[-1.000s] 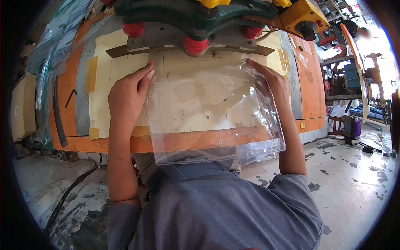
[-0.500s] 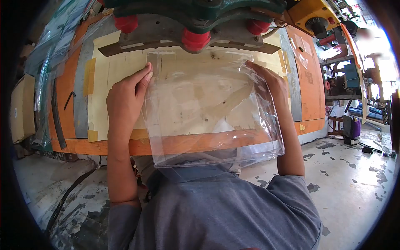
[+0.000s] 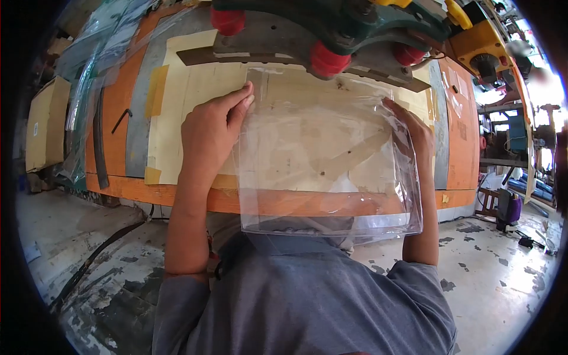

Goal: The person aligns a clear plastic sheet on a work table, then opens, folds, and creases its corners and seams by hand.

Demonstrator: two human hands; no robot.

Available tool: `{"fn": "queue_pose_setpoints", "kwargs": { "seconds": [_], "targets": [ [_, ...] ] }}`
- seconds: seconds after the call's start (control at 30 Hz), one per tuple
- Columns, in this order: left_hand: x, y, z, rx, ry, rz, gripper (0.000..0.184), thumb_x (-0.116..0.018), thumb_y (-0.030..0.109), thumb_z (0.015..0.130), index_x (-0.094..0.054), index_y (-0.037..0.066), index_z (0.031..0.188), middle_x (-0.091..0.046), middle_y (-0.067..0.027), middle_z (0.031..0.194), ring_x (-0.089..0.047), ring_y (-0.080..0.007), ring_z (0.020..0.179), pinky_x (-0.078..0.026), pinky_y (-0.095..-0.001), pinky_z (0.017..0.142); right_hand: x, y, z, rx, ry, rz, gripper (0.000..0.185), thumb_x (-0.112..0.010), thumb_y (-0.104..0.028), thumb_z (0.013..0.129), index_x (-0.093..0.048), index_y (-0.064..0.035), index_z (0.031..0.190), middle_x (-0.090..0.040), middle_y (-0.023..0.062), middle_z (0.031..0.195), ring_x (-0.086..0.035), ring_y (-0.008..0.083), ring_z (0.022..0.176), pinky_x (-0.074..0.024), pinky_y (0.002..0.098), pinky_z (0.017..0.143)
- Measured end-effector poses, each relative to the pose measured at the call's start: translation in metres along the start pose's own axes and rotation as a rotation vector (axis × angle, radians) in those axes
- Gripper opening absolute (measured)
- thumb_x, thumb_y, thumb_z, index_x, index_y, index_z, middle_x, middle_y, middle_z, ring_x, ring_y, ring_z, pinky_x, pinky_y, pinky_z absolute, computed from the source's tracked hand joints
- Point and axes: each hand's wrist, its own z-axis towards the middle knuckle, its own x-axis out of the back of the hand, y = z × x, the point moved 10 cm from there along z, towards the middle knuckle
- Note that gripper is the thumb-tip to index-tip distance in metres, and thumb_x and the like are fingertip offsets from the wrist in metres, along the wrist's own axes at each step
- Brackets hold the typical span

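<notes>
A clear plastic bag or cover (image 3: 319, 160) lies over the cream sheet on the work surface, its lower edge hanging past the front edge towards my shirt. My left hand (image 3: 216, 127) pinches its upper left edge between thumb and fingers. At the upper right side, my right hand (image 3: 411, 127) holds the plastic, its thumb partly hidden behind it. A flat metal bar (image 3: 378, 78) sits just beyond the far edge of the plastic, under a green machine head (image 3: 378, 23) with red knobs (image 3: 329, 58).
The cream sheet (image 3: 171, 118) is taped to an orange board (image 3: 464, 136). A hex key (image 3: 121, 120) and a dark strip (image 3: 99, 142) lie left. A yellow control box (image 3: 482, 47) is upper right, a cardboard box (image 3: 47, 124) far left. Shelving stands right.
The whole view has shifted and tilted, so the bench and machine appear further right. Both hands keep their hold on the plastic, which stays in about the same place on the sheet.
</notes>
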Motion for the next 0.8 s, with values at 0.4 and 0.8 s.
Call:
{"fn": "queue_pose_setpoints", "kwargs": {
  "seconds": [0.4,0.8],
  "targets": [
    [0.0,-0.008,-0.001,-0.004,0.064,0.017,0.029,-0.069,0.03,0.099,-0.064,0.015,0.123,-0.059,-0.0065,0.062,-0.059,-0.0222,0.056,-0.045,-0.0385,0.056,0.008,0.021,0.0,-0.259,0.01,-0.055,0.034,-0.063,-0.011,0.098,-0.068,-0.0194,0.13,-0.073,0.0145,0.089,-0.073,0.0249,0.083,-0.0532,0.0368,0.074],
    [-0.001,-0.005,0.002,0.013,0.002,0.022,0.031,-0.068,0.041,0.098,-0.064,0.01,0.093,-0.068,-0.0048,0.067,-0.067,-0.0261,0.061,-0.05,-0.0385,0.058,0.012,0.021,0.004,-0.159,0.063,0.241,0.049,-0.052,-0.047,0.106,-0.069,-0.0022,0.093,-0.066,0.0139,0.074,-0.064,0.0299,0.07,-0.046,0.0398,0.066]
  ]
}}
